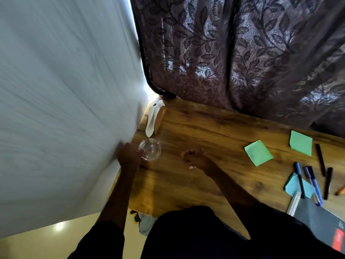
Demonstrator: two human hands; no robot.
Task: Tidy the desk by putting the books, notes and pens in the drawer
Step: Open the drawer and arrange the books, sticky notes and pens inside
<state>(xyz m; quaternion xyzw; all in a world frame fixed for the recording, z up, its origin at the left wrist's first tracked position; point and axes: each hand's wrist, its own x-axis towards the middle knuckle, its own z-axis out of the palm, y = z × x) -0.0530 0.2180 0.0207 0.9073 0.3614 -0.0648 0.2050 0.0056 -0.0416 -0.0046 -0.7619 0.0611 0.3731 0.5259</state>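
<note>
- Head view: left hand [128, 154] at the left edge of the bench [205, 128], fingers on the rim of the glass dish [150, 152]; it's blurred, so I can't tell if it grips.
- Right hand [194, 158] hovers mid-bench, loosely curled, holding nothing.
- Green notes [258, 152], pens [321, 159] and spiral notebook [317, 217] lie far right, well apart from both hands.

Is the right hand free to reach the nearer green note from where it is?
Probably yes. The right hand looks empty, loosely curled over the desk, and only bare wood lies between it and the nearer green note. The pens lie beyond the note.
</note>
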